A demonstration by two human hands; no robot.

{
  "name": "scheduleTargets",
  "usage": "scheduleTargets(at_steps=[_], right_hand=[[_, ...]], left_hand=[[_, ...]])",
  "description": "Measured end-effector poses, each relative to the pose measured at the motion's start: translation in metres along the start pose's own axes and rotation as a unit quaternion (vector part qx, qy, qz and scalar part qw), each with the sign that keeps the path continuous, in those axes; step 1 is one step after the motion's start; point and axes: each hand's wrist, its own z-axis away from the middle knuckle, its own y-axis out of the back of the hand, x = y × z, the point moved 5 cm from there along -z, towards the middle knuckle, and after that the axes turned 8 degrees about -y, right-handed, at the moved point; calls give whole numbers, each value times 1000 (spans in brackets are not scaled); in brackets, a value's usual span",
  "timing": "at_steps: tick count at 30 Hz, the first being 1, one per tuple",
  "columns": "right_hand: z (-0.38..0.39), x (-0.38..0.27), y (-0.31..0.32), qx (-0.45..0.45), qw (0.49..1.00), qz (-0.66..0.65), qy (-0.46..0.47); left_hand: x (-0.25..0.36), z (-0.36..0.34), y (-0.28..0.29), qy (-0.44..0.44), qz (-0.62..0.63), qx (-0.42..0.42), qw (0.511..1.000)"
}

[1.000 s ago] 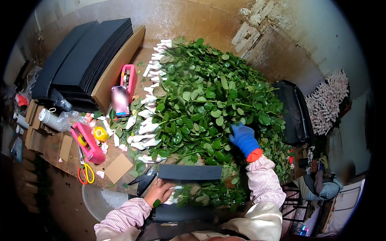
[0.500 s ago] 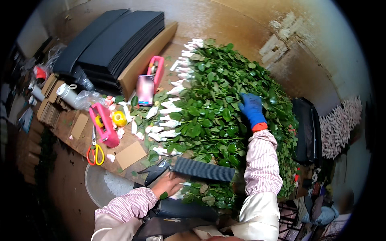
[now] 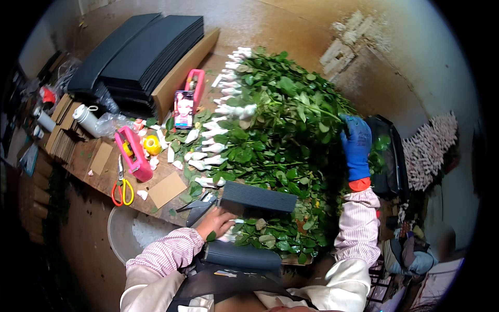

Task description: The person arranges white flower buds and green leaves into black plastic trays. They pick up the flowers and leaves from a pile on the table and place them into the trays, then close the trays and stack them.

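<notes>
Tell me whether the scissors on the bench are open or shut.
Shut. The scissors lie flat near the bench's front edge; their orange handle loops sit together and the blades point away as one line.

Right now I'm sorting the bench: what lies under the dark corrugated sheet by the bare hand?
Green leafy stems run beneath the dark corrugated sheet; the left hand touches its near edge. The tabletop below is hidden.

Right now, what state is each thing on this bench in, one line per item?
Heap of green leafy flower stems with white-wrapped buds: lying across the bench, buds to the left.
Right hand in blue glove: grip closed on stems.
Bare left hand: resting by a dark corrugated sheet.
Orange-handled scissors: lying flat, unheld.
Pink tape dispenser: loaded with a yellow roll.
</notes>
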Motion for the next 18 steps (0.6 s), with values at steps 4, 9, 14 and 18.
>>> scheduleTargets(at_steps=[4, 9, 14, 18], right_hand=[[-4, -17, -3, -187, 981, 37, 37], [3, -6, 63, 62, 992, -72, -78], [56, -25, 119, -26, 982, -156, -100], [150, -45, 138, -263, 903, -294, -168]], left_hand=[[2, 1, 0, 6, -22, -5, 1000], [5, 1, 1, 11, -10, -7, 1000], [3, 3, 1, 8, -11, 2, 1000], [-3, 6, -3, 25, -3, 11, 1000]])
